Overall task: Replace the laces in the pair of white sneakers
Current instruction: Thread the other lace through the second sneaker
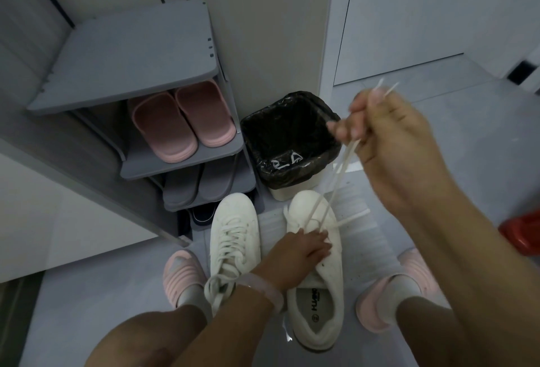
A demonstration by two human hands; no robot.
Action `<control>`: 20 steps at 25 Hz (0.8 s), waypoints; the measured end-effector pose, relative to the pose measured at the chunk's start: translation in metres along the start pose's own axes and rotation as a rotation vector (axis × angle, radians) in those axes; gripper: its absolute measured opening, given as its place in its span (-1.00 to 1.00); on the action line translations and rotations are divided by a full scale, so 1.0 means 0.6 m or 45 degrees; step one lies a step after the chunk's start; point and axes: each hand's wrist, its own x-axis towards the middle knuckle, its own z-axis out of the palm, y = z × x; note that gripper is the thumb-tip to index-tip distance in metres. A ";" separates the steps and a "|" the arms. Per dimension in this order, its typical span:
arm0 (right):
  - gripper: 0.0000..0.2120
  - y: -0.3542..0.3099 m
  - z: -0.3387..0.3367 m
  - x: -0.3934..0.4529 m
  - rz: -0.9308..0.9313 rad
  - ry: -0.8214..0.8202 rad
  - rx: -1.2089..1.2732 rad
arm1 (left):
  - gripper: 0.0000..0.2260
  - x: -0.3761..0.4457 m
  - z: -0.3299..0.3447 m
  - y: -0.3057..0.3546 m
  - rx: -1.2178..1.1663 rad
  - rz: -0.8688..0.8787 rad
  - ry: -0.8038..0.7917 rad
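Two white sneakers stand side by side on the floor between my feet. The left sneaker [233,238] is fully laced, its bow loose near the heel. My left hand [298,252] presses down on the tongue area of the right sneaker [318,293]. Raised well above that shoe, my right hand [391,135] grips a white lace [330,194] whose two strands run taut down to the shoe's eyelets. Both lace tips stick out above my fingers. Another short white strand lies across the shoe's right side.
A grey shoe rack [181,162] with pink slippers [184,124] and grey slippers stands at the left. A bin with a black liner [292,138] sits just beyond the sneakers, white scraps inside. A red object [523,229] is at the right edge. I wear pink slippers.
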 end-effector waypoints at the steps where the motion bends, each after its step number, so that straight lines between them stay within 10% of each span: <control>1: -0.70 -0.021 0.002 0.001 -0.033 -0.015 0.137 | -0.74 -0.001 0.000 0.004 -0.134 -0.049 0.050; 5: -0.71 -0.018 0.001 -0.007 0.195 -0.037 0.199 | -0.84 0.017 -0.013 -0.010 -0.642 -0.598 0.877; 10: -0.74 0.090 -0.030 -0.049 0.797 -0.464 -1.189 | -0.77 0.071 -0.011 -0.049 -1.033 -0.978 0.682; 16: -0.66 0.161 -0.031 -0.089 0.745 -0.940 -1.605 | -0.83 0.083 -0.092 0.045 -1.703 -0.481 0.680; 20: -0.79 0.160 -0.030 -0.086 0.728 -0.990 -1.673 | -0.79 0.022 -0.164 0.114 -1.063 0.025 0.410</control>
